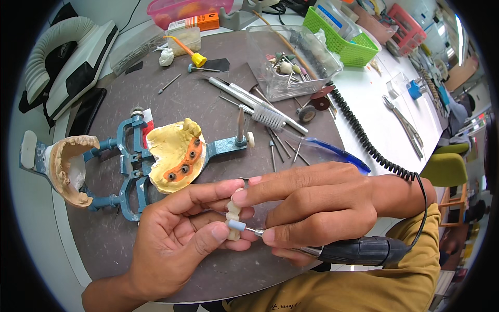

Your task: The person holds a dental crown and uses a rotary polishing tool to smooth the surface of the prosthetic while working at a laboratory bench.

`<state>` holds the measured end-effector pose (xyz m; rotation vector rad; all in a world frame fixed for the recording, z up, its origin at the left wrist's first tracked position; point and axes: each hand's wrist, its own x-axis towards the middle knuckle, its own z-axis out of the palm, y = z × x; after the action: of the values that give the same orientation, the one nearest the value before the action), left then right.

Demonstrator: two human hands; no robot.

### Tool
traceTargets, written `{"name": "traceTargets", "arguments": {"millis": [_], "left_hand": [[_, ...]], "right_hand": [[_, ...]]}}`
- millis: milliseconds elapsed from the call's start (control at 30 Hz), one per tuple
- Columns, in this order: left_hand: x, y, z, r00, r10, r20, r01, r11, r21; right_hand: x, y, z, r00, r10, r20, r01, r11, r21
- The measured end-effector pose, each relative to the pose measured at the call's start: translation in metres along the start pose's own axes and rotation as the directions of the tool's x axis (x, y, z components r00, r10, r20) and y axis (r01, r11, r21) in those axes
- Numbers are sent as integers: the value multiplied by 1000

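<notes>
Between the thumb and fingers of my left hand (174, 242) is a whitish dental bridge (233, 212). My right hand (325, 203) grips a black and silver rotary handpiece (364, 251). Its blue-grey cylindrical bit (237, 225) lies against the bridge. The right thumb and forefinger reach over to the bridge's upper end, where a small dark metal piece shows by the fingertips. Beyond the left hand lies an opened blue articulator (126, 174). It carries a yellow dental model (161, 138) with an orange gum strip and several metal implant parts, and a beige tooth model (70, 166).
Loose burs, a small brush (268, 117) and a blue pen-like tool (338, 155) lie beyond my hands. A clear box (296, 93) holds more bits. The handpiece's coiled black cord (358, 132) runs along the right. Metal pliers (404, 127) rest on the white surface.
</notes>
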<state>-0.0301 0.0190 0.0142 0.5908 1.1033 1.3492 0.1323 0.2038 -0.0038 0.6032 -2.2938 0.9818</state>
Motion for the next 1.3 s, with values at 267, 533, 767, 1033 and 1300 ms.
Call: {"name": "traceTargets", "arguments": {"millis": [267, 533, 767, 1033, 1300], "left_hand": [[0, 0, -1, 1000, -4, 3, 4, 1000, 13], [0, 1, -1, 1000, -16, 16, 16, 999, 30], [-1, 1, 0, 1000, -7, 6, 6, 1000, 25], [0, 1, -1, 1000, 3, 16, -3, 1000, 24], [0, 0, -1, 1000, 8, 12, -9, 999, 35]], "right_hand": [[1, 1, 1, 1000, -3, -11, 3, 1000, -3], [3, 1, -1, 1000, 10, -13, -10, 1000, -10], [0, 1, 4, 1000, -11, -25, 10, 1000, -28], [2, -1, 0, 1000, 21, -2, -21, 1000, -9], [1, 0, 1, 1000, 9, -4, -9, 1000, -1]]}}
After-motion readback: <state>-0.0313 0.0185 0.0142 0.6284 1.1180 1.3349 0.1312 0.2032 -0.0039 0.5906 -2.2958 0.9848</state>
